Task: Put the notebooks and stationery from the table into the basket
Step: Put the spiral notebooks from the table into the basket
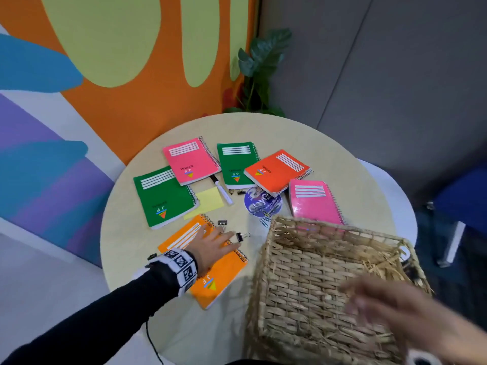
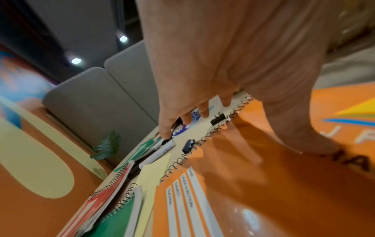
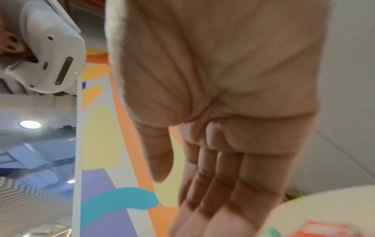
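Several spiral notebooks lie on the round table (image 1: 303, 138): two green (image 1: 163, 196) (image 1: 237, 164), two pink (image 1: 191, 160) (image 1: 313, 200), one red-orange (image 1: 276, 171) and one orange (image 1: 216, 280). My left hand (image 1: 213, 243) rests flat on the orange notebook (image 2: 263, 192), fingers straight and spread toward its spiral edge. A woven basket (image 1: 290, 259) stands at the front right, with no notebook or stationery seen inside. Over it hovers my right hand (image 1: 395, 317), blurred, palm open and holding nothing (image 3: 223, 184).
A white marker (image 1: 221, 189), yellow sticky notes (image 1: 208, 200), black binder clips (image 1: 222, 222) (image 1: 241, 237), a purple round disc (image 1: 263, 202) and paper clips lie between the notebooks. The right pink notebook is partly hidden behind the basket's far rim. A plant (image 1: 261, 72) stands behind the table.
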`<state>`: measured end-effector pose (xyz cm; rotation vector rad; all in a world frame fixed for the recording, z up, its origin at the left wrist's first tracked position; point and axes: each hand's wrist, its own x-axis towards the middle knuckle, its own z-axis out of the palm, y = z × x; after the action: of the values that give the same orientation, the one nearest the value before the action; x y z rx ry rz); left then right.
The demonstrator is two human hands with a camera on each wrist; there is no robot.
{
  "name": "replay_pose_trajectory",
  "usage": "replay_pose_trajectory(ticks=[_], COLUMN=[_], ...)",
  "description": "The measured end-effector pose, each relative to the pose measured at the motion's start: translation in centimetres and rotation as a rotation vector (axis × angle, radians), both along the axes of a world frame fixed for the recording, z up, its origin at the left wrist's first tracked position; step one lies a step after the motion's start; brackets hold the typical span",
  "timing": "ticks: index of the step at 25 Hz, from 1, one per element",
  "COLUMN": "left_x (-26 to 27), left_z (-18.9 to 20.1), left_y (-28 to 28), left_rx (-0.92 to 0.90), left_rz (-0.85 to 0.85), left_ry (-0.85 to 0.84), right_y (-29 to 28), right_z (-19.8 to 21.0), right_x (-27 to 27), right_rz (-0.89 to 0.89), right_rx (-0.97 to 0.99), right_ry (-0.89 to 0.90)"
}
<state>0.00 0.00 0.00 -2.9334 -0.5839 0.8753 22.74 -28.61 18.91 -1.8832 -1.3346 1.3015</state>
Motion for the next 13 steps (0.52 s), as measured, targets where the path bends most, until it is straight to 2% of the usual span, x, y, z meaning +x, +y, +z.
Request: replay_pose_trajectory(ticks=[2,4,6,7,8,11,13], left_x=[1.4,2.2,2.4,2.3,2.2,1.5,0.3], left_z=[-0.1,-0.3,-0.7,-0.7,-0.3,0.2,0.8], left_y=[0.5,0.7,0.8,0.8,0.6,1.1,2.1], left_rx=[0.002,0.016,0.072,0.098,0.116,0.107,0.055], left_rz=[-0.045,-0.072,-0.105,-0.109,-0.115,-0.172,-0.157], left_ry=[0.105,0.135,0.110,0.105,0.103,0.000,-0.025], right_y=[5.4,11.5,18.2,21.2,23.4,27.9,29.5], right_z=[0.3,-0.8,-3.3,-5.1,-6.7,-11.0,-13.4], right_x=[0.3,1.9,3.7,4.4,4.9,5.2,5.4], right_rz=[-0.177,-0.386,-0.704,-0.810,-0.839,-0.707,-0.675], right_rx=[0.093,0.200,0.108,0.033,-0.060,-0.267,-0.361], right_ry=[0.137,0.356,0.689,0.761,0.643,0.284,0.181])
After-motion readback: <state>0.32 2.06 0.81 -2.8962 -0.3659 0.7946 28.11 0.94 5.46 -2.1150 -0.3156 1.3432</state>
